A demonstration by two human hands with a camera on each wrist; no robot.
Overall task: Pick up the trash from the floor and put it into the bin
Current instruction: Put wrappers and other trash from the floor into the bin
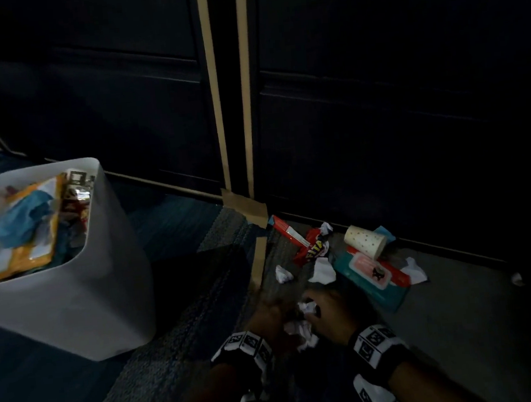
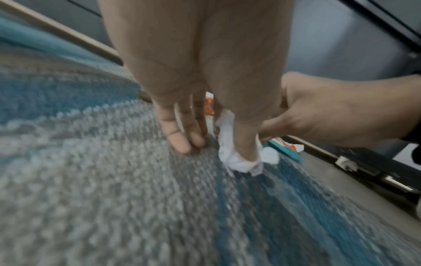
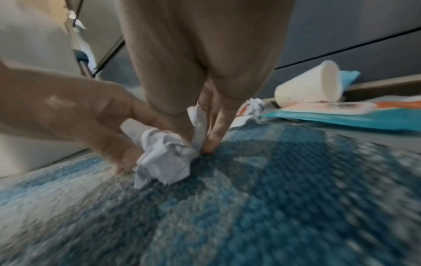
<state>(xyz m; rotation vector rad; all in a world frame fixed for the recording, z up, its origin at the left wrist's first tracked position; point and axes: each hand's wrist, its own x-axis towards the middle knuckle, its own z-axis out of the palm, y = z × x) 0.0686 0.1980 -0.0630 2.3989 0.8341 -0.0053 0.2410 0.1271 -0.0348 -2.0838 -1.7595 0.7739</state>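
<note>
Low over the blue-grey carpet, both hands meet at a wad of crumpled white paper (image 1: 302, 328) (image 2: 237, 162) (image 3: 164, 160). My left hand (image 1: 278, 316) (image 2: 239, 153) pinches the wad between thumb and fingers, its other fingers touching the carpet. My right hand (image 1: 323, 308) (image 3: 197, 142) pinches a white paper flap (image 3: 198, 117) joined to the same wad. The white bin (image 1: 72, 300) stands to the left, heaped with coloured packaging.
More trash lies beyond the hands along the dark cabinet base: a dotted paper cup (image 1: 365, 240) (image 3: 307, 88), a teal wipes pack (image 1: 375, 274) (image 3: 341, 120), a red wrapper (image 1: 311, 248), a red-and-white box (image 1: 284, 228) and small paper scraps (image 1: 283, 273). Tan tape strips (image 1: 218, 108) run down the doors.
</note>
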